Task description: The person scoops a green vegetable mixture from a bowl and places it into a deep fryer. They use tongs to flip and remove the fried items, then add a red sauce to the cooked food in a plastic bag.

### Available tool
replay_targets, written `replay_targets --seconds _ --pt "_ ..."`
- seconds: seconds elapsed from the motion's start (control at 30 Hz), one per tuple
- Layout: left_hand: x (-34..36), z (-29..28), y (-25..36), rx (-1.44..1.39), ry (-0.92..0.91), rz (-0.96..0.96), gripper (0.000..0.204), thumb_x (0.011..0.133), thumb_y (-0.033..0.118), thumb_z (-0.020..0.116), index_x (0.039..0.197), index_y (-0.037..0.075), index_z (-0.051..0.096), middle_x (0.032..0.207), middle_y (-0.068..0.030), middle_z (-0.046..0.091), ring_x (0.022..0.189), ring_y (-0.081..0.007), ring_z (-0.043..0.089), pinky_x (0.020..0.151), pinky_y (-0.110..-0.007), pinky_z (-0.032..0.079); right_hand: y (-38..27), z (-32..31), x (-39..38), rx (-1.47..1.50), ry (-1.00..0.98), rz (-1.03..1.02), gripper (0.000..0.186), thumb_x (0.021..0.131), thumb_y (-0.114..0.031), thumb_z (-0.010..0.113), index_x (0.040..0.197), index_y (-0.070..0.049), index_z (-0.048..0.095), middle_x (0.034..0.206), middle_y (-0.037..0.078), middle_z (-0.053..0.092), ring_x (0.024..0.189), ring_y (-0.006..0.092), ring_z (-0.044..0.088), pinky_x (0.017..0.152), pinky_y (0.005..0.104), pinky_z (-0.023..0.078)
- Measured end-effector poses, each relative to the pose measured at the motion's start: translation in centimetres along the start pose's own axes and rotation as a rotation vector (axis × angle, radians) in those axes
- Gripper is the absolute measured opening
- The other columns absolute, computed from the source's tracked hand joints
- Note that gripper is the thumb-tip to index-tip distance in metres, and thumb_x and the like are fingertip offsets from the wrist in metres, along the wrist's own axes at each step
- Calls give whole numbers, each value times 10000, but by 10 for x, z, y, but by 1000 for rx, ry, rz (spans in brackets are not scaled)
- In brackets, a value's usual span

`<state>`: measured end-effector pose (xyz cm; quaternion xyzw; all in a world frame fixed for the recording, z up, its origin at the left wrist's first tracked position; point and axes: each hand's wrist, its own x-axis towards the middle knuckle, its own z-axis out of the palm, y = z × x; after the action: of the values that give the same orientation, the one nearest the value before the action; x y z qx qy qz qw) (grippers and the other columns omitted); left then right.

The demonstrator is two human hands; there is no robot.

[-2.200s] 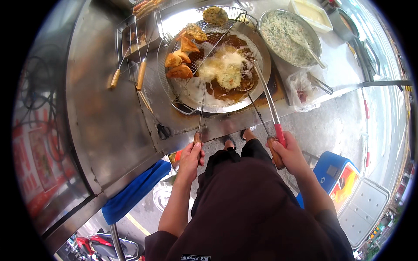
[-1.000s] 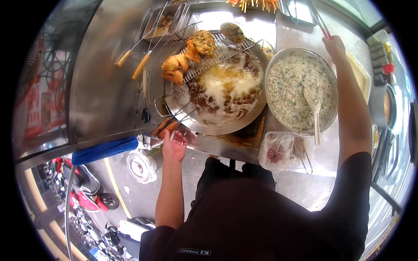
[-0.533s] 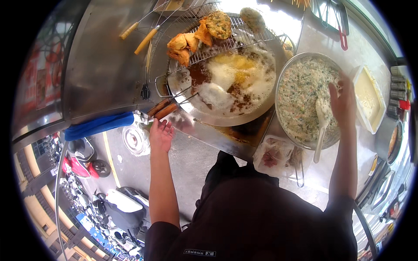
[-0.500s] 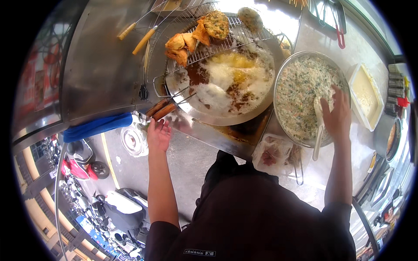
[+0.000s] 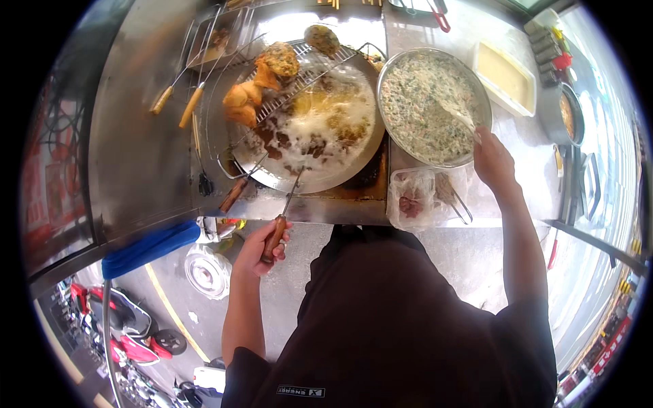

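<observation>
My left hand (image 5: 257,250) is closed round the wooden handle of a frying tool (image 5: 291,194). Its thin metal shaft reaches over the near rim of the wide pan (image 5: 333,178), and foaming oil hides its far end. A second wooden-handled tool (image 5: 235,195) leans on the pan's rim to the left. My right hand (image 5: 495,158) grips the pale handle of a spoon (image 5: 459,115), whose head is in the chopped-vegetable mixture (image 5: 425,92) filling a round metal bowl (image 5: 489,112). Folded fried pieces (image 5: 241,102) and round browned fritters (image 5: 279,60) lie on the wire rack (image 5: 272,109) over the pan.
Two skimmers with light wooden handles (image 5: 192,105) rest left of the pan. Right of the bowl stand a white tray of pale batter (image 5: 507,75) and a metal pot (image 5: 577,119). A plastic tub (image 5: 411,204) sits at the counter's near edge. A blue cloth (image 5: 153,248) hangs at left.
My left hand has closed on one wooden-handled tool and drawn it nearer, apart from the other. My right hand, open above the bowl before, now holds the spoon. The view has shifted.
</observation>
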<state>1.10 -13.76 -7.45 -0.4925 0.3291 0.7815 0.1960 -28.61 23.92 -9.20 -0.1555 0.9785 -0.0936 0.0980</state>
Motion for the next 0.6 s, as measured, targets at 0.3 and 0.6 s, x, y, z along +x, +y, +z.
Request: replay_targets --seconds 0.3,0.6 --pt "-66 6 -19 287 117 0 233 915 276 512 966 50 516 646 2 501 427 -67 457 386 -212 365 -13 -4 2 26 4 -70 127 873 -165 499 874 -49 552 785 174 606 752 367 601 662 463 469" --pt "-94 27 -66 377 304 161 190 913 245 517 954 60 510 646 3 505 402 -54 457 351 -172 334 5 -7 23 99 90 -152 139 883 -163 489 917 -68 585 753 168 608 721 365 598 621 452 469"
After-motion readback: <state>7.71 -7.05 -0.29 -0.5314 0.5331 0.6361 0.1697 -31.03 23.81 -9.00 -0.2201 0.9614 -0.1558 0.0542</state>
